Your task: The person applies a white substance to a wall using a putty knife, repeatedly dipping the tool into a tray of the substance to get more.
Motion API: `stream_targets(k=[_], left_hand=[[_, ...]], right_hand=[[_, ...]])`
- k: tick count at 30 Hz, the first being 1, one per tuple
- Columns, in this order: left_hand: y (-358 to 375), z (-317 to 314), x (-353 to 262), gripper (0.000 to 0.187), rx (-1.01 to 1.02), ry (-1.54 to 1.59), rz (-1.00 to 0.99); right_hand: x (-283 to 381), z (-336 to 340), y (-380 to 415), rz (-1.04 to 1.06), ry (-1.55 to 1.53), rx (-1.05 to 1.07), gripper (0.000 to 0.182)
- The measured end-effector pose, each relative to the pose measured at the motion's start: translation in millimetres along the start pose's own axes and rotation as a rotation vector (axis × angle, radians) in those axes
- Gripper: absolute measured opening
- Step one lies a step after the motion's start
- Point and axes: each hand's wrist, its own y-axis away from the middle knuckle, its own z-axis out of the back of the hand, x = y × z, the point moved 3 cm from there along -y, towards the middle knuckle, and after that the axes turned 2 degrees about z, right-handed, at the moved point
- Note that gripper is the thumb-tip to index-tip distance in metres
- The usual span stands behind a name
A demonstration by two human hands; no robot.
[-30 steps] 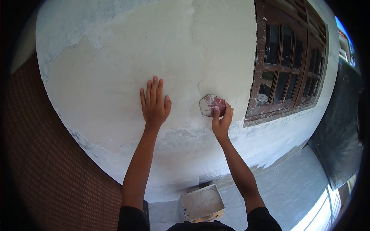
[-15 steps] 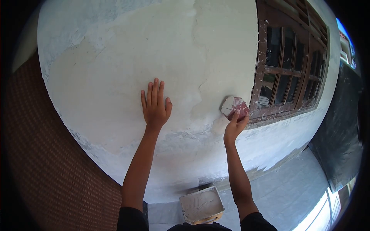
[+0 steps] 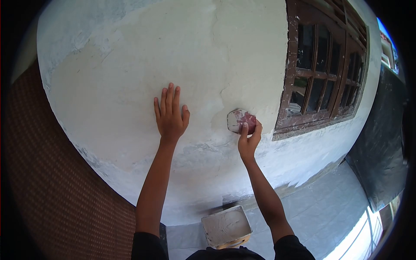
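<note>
My left hand [image 3: 171, 117] lies flat on the pale, patchy wall [image 3: 130, 82], fingers stretched upward and holding nothing. Thumb and fingers of my right hand [image 3: 250, 141] grip a reddish plate-like scraper [image 3: 248, 120], whose left part is coated in whitish paste. Its face lies right at the wall, to the left of the window frame's lower corner. A thin crack runs down the wall above it. Below, between my forearms, a rectangular tray [image 3: 227, 226] contains smooth whitish paste.
A brown wooden window [image 3: 323, 73] with glass panes and white splatters fills the upper right. Grey sheeting [image 3: 312, 208] covers the ground. A dark sheet [image 3: 377, 143] hangs at the far right. On the left is a brown woven panel [image 3: 65, 173].
My right hand has moved left along the wall with the scraper, away from the window frame. The left hand stays flat on the wall, and the view has shifted slightly.
</note>
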Motion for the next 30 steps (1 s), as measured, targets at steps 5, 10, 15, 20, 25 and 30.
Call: stream_targets(k=[5, 10, 15, 20, 25, 30], left_hand=[[0, -1, 1, 0.056, -0.006, -0.016, 0.009], [2, -2, 0, 0.056, -0.007, -0.012, -0.004], [1, -2, -1, 0.056, -0.004, -0.009, 0.008], [2, -1, -1, 0.055, -0.010, -0.003, -0.003], [0, -2, -1, 0.055, -0.008, 0.001, 0.009], [1, -1, 0, 0.055, 0.004, -0.009, 0.006]], right_hand=[[-4, 12, -6, -0.207, -0.287, -0.220, 0.036], [-7, 3, 0, -0.036, 0.027, -0.004, 0.037], [-3, 8, 1, -0.167, -0.260, -0.114, 0.036], [-9, 8, 0, -0.171, -0.117, -0.116, 0.035], [-7, 7, 2, -0.143, -0.272, -0.067, 0.036], [-17, 4, -9, -0.258, -0.248, -0.192, 0.035]])
